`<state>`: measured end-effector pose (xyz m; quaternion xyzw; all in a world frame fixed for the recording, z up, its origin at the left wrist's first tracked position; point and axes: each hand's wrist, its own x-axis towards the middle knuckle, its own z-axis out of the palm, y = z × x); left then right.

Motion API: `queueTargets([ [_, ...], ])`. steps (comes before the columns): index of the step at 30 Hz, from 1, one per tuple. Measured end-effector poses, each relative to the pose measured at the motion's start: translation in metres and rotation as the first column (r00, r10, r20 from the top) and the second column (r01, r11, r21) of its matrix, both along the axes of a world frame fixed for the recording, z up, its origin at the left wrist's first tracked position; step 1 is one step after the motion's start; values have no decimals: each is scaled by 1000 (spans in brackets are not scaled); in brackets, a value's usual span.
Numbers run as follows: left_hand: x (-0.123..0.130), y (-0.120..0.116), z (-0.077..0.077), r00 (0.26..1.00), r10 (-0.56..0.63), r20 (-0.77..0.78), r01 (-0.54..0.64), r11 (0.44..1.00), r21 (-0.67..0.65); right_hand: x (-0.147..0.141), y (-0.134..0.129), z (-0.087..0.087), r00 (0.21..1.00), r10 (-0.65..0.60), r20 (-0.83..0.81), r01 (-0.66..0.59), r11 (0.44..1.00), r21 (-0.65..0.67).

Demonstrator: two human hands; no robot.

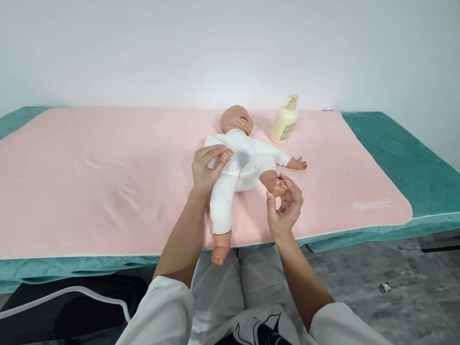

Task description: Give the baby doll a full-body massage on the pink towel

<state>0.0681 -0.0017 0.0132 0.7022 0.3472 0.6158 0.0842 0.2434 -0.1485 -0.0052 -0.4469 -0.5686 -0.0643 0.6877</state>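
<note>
The baby doll [238,157] lies on the pink mat [102,179], long axis roughly 12-to-6, head at 12. From its torso, the left hand [206,170] pinches a doll's hand [226,154] at 9 o'clock, nearer the head; the right hand [285,210] grasps a foot [274,184] at 5.

A baby doll [240,147] with a white cloth body lies on its back on a pink mat [144,167], legs apart.

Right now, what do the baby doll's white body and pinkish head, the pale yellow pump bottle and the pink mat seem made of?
White body: probably fabric, matte, creased. Pinkish head: perhaps vinyl, smooth, faintly shiny.
Pale yellow pump bottle: likely plastic, smooth sides.
Pink mat: plush-looking fabric, matte, wrinkled.
</note>
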Motion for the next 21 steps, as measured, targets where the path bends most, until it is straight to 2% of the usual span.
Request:
queueTargets([
  [4, -5, -2, 0, 972, 156, 177, -153, 988, -26, 4, -18, 4, 1000, 25, -4, -25, 999, -28],
  [7, -13, -1, 0, 908, 288, 304, -270, 958, -101, 5, -37, 7, 999, 45, 21, -43, 994, -102],
  [10, -23, 3, 0, 840, 384, 383, -334, 922, -194, 6, -57, 7, 996, 62, 66, -49, 983, -174],
  [14, -39, 15, -5, 766, 476, 432, -348, 872, -343, 9, -83, -4, 987, 98, 125, -62, 963, -263],
  [18, -57, 30, -19, 693, 569, 442, -304, 787, -537, 11, -102, -27, 978, 100, 181, -50, 965, -258],
  [21, -65, 36, -25, 687, 610, 393, -268, 717, -643, 10, -110, -46, 970, 79, 230, -18, 967, -256],
])
